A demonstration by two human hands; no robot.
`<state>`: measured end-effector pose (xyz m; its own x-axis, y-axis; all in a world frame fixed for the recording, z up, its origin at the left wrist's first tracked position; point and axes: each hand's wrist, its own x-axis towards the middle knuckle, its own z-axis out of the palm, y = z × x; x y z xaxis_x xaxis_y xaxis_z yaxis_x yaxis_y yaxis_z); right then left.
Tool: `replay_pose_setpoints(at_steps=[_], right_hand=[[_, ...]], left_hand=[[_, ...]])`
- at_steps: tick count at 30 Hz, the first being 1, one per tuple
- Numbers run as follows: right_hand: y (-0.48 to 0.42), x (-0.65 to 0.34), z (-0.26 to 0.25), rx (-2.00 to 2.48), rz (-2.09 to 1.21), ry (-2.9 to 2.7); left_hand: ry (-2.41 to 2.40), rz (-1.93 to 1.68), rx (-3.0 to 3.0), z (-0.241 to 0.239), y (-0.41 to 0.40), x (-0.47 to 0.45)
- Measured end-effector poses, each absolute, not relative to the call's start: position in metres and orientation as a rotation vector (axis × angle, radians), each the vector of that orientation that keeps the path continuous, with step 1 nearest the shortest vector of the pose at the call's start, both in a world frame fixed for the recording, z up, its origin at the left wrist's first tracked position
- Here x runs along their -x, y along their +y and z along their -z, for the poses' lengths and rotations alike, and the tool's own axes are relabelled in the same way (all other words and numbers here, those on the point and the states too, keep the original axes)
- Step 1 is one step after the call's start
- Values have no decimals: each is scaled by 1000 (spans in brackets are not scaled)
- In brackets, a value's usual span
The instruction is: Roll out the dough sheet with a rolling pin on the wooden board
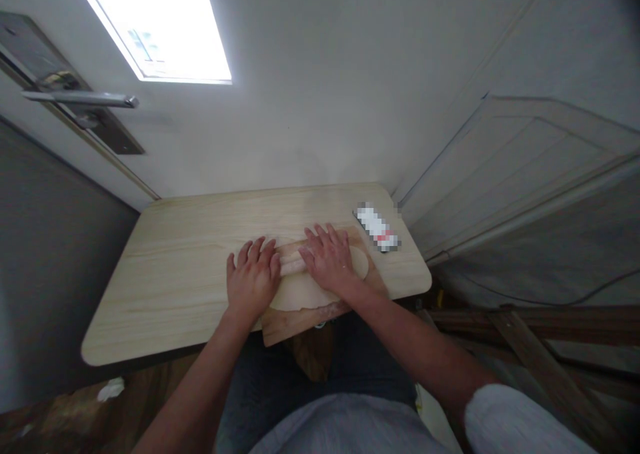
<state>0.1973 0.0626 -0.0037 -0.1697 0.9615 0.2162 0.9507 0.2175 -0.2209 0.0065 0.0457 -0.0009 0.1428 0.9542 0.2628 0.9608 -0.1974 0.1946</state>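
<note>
A pale sheet of dough [300,295] lies spread on a wooden board [286,325] near the table's front edge. Across the dough runs a rolling pin [293,265], its middle showing between my hands. My left hand [253,277] rests flat over the pin's left part, fingers stretched forward and apart. Over its right part lies my right hand [327,257], fingers also spread, with a bit of white on the back of the hand. Neither hand's fingers wrap round the pin. Both palms hide the pin's ends.
A phone with a blurred-out screen [376,229] lies on the light wood table [175,267], right of the board. Behind the table stands a white door with a metal handle [80,99] and a bright window [165,27]. Wooden beams [530,347] are at the lower right.
</note>
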Motion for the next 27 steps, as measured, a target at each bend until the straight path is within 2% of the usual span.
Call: replay_pose_setpoints(at_steps=[11,21,27], right_hand=[[95,-190,-2,1884,-90,-2232],[124,-186,3,1917,-159,-2232],[107,-189,3,1873,-91,-2220]], left_hand=[[-2046,278,2423,-4,78,0],[-2090,222,2445,-5,106,5],[-2055,293,2411,-5,91,2]])
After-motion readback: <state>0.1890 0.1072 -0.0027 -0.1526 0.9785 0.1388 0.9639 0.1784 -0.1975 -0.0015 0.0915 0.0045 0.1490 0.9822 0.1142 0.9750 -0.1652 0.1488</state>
